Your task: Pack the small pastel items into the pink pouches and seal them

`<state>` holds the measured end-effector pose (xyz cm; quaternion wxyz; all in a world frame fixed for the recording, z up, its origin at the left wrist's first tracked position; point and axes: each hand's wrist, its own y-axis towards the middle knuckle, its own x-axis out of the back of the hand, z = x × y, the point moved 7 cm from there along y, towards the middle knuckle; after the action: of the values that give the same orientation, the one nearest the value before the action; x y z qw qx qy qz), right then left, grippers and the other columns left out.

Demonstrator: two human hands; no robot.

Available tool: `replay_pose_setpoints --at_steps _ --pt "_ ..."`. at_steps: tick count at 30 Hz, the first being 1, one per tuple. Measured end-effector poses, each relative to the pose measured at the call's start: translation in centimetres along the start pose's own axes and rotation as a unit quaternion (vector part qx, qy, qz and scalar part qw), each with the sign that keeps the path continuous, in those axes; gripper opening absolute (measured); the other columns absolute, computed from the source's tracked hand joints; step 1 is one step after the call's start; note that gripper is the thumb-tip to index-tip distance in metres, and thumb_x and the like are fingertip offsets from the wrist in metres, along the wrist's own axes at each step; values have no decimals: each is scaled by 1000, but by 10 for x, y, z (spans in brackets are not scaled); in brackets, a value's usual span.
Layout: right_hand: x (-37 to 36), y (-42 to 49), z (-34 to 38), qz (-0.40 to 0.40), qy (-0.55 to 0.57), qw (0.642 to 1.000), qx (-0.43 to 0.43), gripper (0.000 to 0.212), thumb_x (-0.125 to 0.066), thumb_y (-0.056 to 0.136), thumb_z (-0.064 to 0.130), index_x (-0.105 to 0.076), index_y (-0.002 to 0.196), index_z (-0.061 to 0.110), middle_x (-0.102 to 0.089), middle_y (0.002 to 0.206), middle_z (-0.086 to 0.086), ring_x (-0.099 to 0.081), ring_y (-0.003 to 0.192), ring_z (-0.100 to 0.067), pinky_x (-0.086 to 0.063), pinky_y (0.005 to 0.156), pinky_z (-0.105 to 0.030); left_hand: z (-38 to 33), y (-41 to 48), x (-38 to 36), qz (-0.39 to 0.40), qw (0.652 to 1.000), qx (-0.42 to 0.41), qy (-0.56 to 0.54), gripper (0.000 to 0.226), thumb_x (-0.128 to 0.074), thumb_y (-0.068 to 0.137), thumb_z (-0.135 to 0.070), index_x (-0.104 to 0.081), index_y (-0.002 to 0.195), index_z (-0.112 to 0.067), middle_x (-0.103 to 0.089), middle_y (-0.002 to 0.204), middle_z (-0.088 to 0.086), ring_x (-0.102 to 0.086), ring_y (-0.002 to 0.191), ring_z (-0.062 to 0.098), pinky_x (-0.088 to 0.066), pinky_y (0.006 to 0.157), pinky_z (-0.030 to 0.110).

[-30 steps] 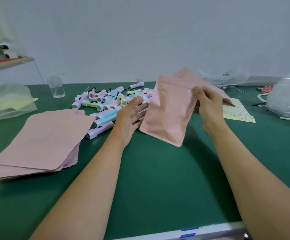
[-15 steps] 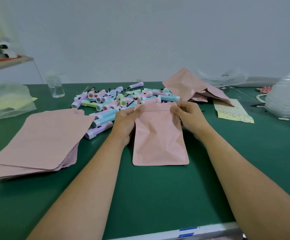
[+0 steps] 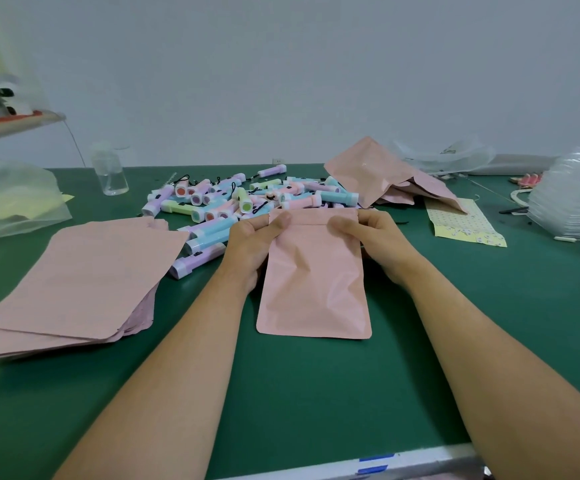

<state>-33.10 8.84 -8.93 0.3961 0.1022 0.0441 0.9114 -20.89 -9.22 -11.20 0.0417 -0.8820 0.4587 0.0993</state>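
One matte pink plastic pouch [image 3: 313,289] lies on the green table mat [image 3: 316,393], held by two hands. The left hand [image 3: 250,242] pinches its far left corner with the thumb on top. The right hand [image 3: 377,237] pinches the far right corner the same way. The other fingers are mostly hidden under the pouch.

The pouch's long axis runs straight away from the person, with the zip-strip mouth at the fingertips and the bottom edge back past the wrists.

Just beyond the fingertips lies one heap of small pastel torch-shaped plastic items [image 3: 240,202], at least twenty, too overlapped to count. Left of the left fingers is one stack of flat pink pouches [image 3: 84,282], its number unreadable. Beyond the right fingers, several bulging pink pouches [image 3: 378,174] are piled.
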Motion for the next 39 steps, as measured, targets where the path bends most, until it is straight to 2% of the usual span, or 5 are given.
replay_pose_setpoints --at_steps 8,15,23,30,39 --pt "-1 -2 3 -1 -2 1000 25 14 -73 96 18 -81 84 16 -78 87 -7 -73 74 -18 -56 62 -26 0 -1 -8 70 997 -4 39 34 -92 80 -28 -82 110 -15 -80 108 12 -78 98 31 -63 87 42" --pt "-3 -1 2 -6 -56 998 12 27 -77 83 28 -66 63 15 -59 68 -4 -59 65 -17 -45 62 -26 -2 -5 -12 71 994 -11 86 47 -95 76 -30 -73 118 -26 -81 106 6 -79 91 24 -64 74 35" --pt "-14 -6 4 45 -90 995 11 22 -83 85 39 -81 92 19 -79 90 -11 -73 77 -18 -55 65 -30 -1 -5 -12 68 986 -16 149 67 -95 75 -38 -52 126 -35 -61 139 16 -67 120 34 -60 96 51" --pt "-10 -6 10 2 -109 993 47 14 -84 86 31 -82 89 19 -78 77 2 -72 67 -10 -51 57 -21 -4 -8 -16 85 986 -25 140 70 -98 71 -37 -62 130 -33 -73 124 14 -74 109 31 -60 97 51" --pt "-9 -4 12 1 -127 991 41 18 -84 79 36 -79 94 26 -77 94 2 -72 87 -17 -58 80 -35 -10 -13 -19 91 980 -59 169 52 -95 74 -42 -74 121 -41 -72 128 -1 -69 118 21 -58 102 43"
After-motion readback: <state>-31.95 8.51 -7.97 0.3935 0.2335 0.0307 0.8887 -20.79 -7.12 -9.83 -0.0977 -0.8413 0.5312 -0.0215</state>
